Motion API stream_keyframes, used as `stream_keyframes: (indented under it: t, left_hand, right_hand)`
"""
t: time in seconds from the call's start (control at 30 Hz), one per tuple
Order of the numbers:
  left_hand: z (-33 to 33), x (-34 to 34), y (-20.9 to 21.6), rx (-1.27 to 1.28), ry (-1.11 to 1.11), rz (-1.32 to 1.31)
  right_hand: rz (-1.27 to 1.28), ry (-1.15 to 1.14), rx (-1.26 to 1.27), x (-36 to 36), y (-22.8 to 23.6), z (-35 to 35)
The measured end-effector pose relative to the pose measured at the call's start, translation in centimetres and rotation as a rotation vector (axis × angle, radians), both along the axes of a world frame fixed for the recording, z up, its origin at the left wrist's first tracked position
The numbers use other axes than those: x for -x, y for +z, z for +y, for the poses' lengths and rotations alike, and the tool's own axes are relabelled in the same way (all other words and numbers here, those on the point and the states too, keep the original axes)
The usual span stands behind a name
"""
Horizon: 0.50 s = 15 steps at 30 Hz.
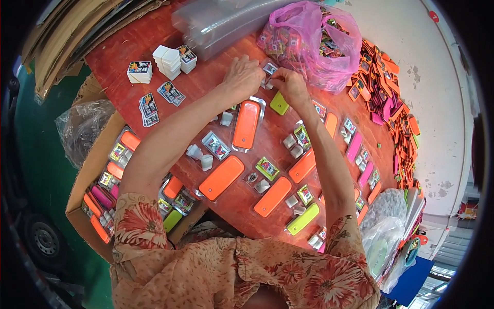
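We note a reddish-brown table (154,56) as our landmark; all else is placed from it. Off its near-left edge stands an open cardboard box (87,170) packed with orange, pink and green packs. On its far side lies a pink plastic bag (329,46) stuffed with small printed items, and left of the bag a stack of clear plastic trays (221,23). Beyond the table's right edge a long heap of finished orange and pink packs (391,103) runs along a pale floor. On the tabletop we count several orange oblong cases (222,177), two green ones, and scattered clear blister pieces. Near the far-left corner sit stacks of printed cards (140,72).

Both hands meet over the table's far middle, just before the bag. The left hand (242,77) and the right hand (290,85) pinch between fingertips a small clear blister piece with a printed insert (268,69), held just above the tabletop.
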<state>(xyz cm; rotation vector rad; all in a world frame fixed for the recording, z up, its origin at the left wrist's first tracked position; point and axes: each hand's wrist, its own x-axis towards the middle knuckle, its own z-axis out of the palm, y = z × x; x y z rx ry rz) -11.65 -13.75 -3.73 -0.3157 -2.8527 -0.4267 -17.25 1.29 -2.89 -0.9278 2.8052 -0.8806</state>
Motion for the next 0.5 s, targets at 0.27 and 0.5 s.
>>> stream_keyframes:
  t: [0.27, 0.5]
  left_hand:
    - [-0.2, 0.6, 0.1, -0.079, -0.003, -0.145]
    - [0.1, 0.6, -0.4, -0.090, -0.024, -0.008]
  right_hand:
    - [0.048, 0.025, -0.216, 0.7, 1.2, -1.0]
    - [0.072, 0.091, -0.534, 2.1, 1.4, -2.2]
